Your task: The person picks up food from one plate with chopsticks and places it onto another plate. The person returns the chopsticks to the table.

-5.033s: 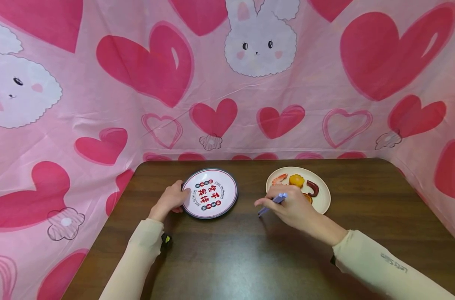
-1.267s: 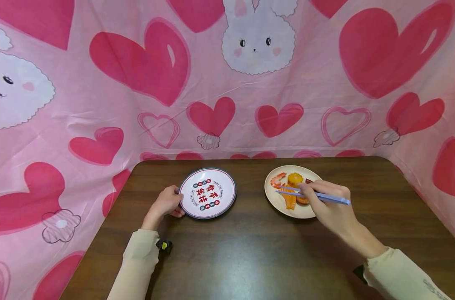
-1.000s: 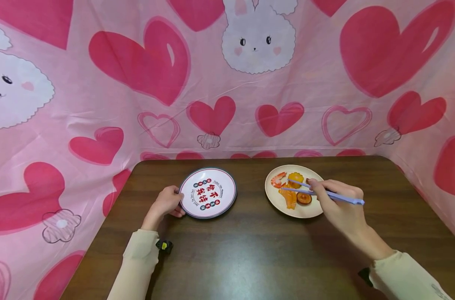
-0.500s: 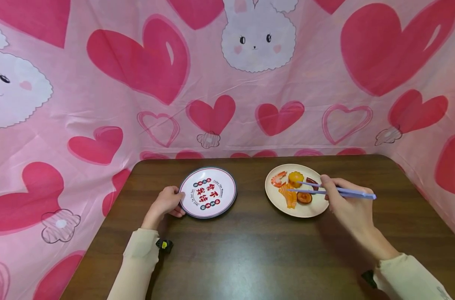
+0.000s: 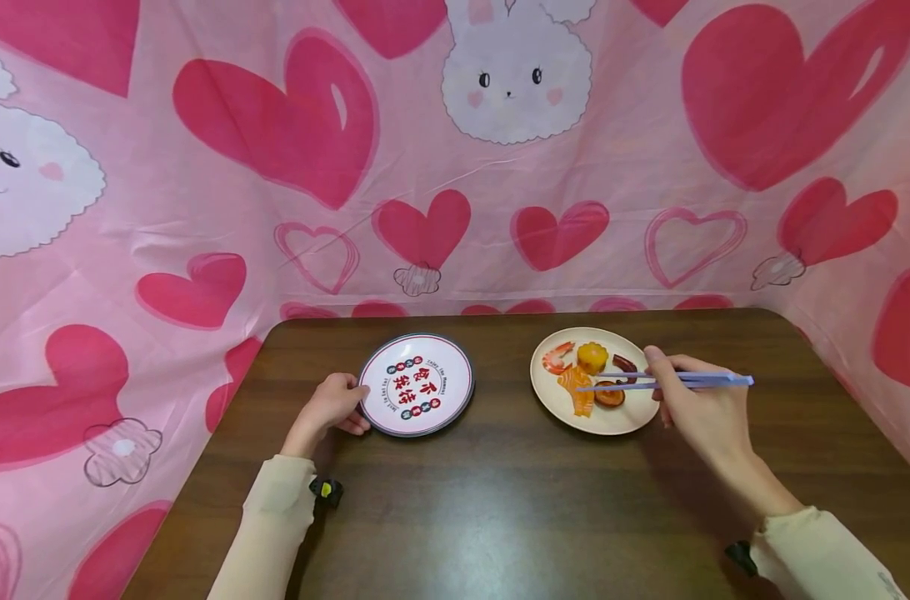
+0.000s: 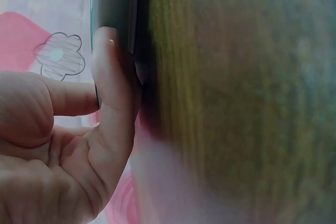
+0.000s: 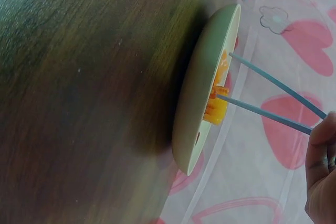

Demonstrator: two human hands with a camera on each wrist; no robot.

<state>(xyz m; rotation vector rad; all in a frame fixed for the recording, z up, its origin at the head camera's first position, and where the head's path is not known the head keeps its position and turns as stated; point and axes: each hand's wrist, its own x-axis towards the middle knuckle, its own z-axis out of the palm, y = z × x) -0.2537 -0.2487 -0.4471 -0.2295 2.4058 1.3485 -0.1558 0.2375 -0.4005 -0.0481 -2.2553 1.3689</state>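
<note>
Right hand point(image 5: 701, 408): holds chopsticks point(image 5: 713, 380), now farther right than a second ago.
Left hand point(image 5: 333, 406): still grips white plate point(image 5: 417, 385).

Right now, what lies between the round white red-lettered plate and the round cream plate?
The head view shows only bare brown wood-grain tabletop between the white plate and cream plate.

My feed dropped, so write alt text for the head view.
The right hand holds two lilac chopsticks over a round cream plate of orange, yellow and brown food pieces. The left hand grips the edge of a round white plate with red lettering. Both plates sit on a brown table before pink heart-patterned cloth.
</note>
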